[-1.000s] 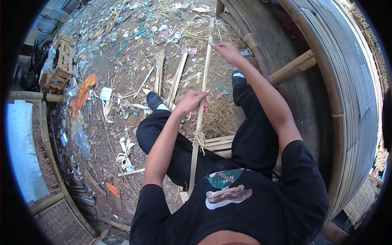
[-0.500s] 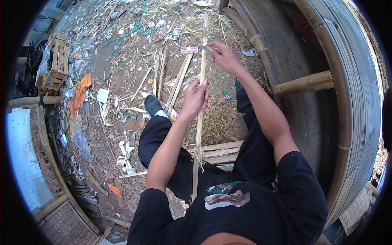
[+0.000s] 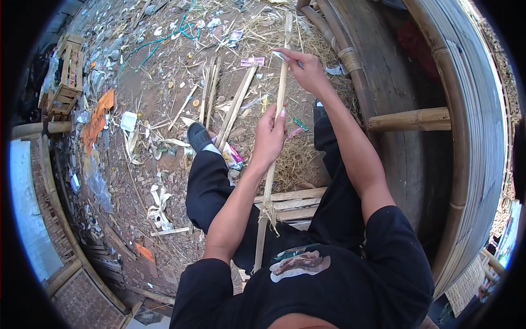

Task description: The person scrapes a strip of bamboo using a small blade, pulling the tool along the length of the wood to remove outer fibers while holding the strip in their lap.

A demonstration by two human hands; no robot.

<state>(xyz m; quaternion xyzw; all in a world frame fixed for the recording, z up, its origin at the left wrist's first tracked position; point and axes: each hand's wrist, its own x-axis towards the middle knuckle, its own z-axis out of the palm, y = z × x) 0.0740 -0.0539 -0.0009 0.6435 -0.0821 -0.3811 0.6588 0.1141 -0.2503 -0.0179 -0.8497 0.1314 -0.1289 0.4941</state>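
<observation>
A long thin bamboo strip point(image 3: 272, 164) runs from my lap up and away over the ground. My left hand point(image 3: 269, 135) is closed around its middle part. My right hand point(image 3: 302, 69) pinches the strip higher up, near its far end, with the fingers curled on it. A frayed tuft of fibre point(image 3: 268, 211) hangs from the strip's lower part above my legs. I sit with my black-trousered legs stretched out and a black shoe point(image 3: 198, 137) on the ground.
Several split bamboo slats point(image 3: 233, 107) lie on the littered, straw-strewn ground ahead. Flat bamboo pieces point(image 3: 290, 202) lie across my legs. A large curved bamboo frame point(image 3: 466, 137) with a crossbar point(image 3: 411, 119) rises at the right. A small wooden crate point(image 3: 64, 77) stands at the far left.
Both hands have slid further up along the bamboo strip, the right hand nearer its far end. The view has shifted slightly to the right.
</observation>
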